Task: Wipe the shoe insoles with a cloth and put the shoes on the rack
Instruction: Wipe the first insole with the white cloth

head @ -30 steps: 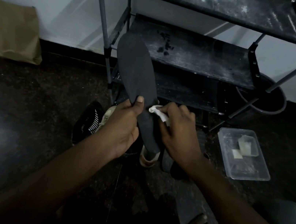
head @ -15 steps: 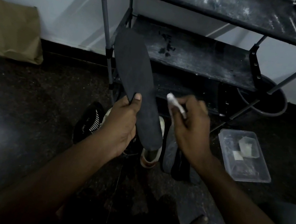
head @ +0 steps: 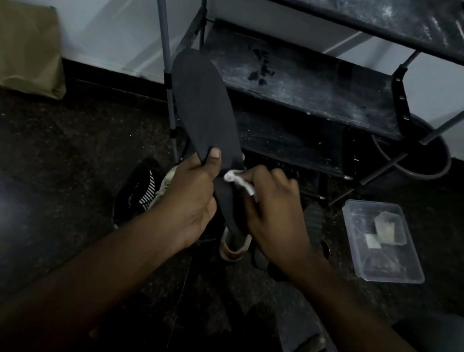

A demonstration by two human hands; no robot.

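A long dark insole [head: 204,108] is held up in front of the black shoe rack [head: 305,78]. My left hand [head: 191,200] grips it near the heel end, thumb on its face. My right hand [head: 273,215] pinches a small white cloth [head: 236,178] against the insole's lower part. Below the hands, shoes lie on the dark floor: a black one with white stripes [head: 138,189] and a light-coloured one [head: 234,244], mostly hidden by my hands.
A clear plastic box [head: 380,243] with small pieces inside sits on the floor to the right. A dark round bucket [head: 420,155] stands behind the rack's right leg. A brown paper bag [head: 21,48] leans against the wall at left.
My right hand, which had lifted the cloth off the insole half a second ago, has come back down and presses the cloth on the insole's lower part again.
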